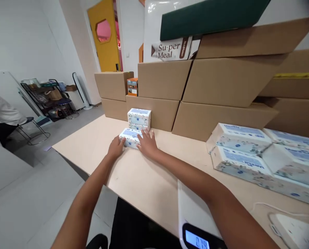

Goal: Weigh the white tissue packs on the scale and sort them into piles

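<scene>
A white tissue pack (131,134) with a blue and floral print lies flat on the table, in front of a stack of two like packs (139,117). My left hand (116,147) grips its left end, with the thumb along the near side. At the other end my right hand (147,142) lies over the top and near side, its fingers bent onto the pack. The underside of the pack is hidden. Below my right forearm, a white scale (193,207) with a lit display is partly covered.
Brown cardboard boxes (159,79) form a wall along the table's back. More tissue packs (242,159) are stacked at the right. A power strip (294,230) with a cable lies front right. The table's left edge (66,159) drops to the floor; a seated person (4,110) is far left.
</scene>
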Demonstrator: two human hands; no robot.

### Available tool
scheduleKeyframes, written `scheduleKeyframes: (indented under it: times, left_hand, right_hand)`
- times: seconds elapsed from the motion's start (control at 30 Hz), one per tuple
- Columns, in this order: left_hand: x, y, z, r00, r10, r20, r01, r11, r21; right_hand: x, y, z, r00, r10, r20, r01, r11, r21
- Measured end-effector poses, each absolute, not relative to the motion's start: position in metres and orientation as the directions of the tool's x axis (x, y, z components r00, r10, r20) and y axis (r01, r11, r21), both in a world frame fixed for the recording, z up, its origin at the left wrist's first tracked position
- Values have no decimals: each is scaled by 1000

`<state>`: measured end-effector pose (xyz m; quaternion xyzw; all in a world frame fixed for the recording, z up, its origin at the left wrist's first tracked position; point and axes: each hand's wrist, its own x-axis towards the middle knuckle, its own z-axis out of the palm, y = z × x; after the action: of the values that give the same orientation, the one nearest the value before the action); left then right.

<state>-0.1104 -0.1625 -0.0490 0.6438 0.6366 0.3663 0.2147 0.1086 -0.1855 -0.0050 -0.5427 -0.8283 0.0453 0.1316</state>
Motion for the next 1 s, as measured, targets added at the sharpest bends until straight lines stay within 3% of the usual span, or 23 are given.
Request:
scheduleKeyframes:
  times: [0.2,0.33,0.67,0.83,0.93,1.0]
  left_hand:
    - [-123,-150,-63,-48,984,169,746,-77,662]
    - [-127,-147,-68,-14,989,149,771,-85,631]
    - [-130,-148,-60,81,986,148,856,-145,496]
    - [-132,-136,-47,117,982,151,861,-176,477]
    - [-142,-127,-49,95,987,128,813,-151,562]
    - [-148,-126,-52,54,992,118,746,-119,655]
  right_hand:
    - [110,-146,-6,-405,889,215,904,424,-50]
    - [119,-135,-9,-404,887,224,910,414,-1]
    - [127,-143,-7,-407,887,220,903,426,-46]
    - [194,-191,7,-351,897,269,924,379,-57]
    - [268,-238,5,-179,926,334,942,259,-212]
    - [321,-270,-2,77,915,396,855,144,-498]
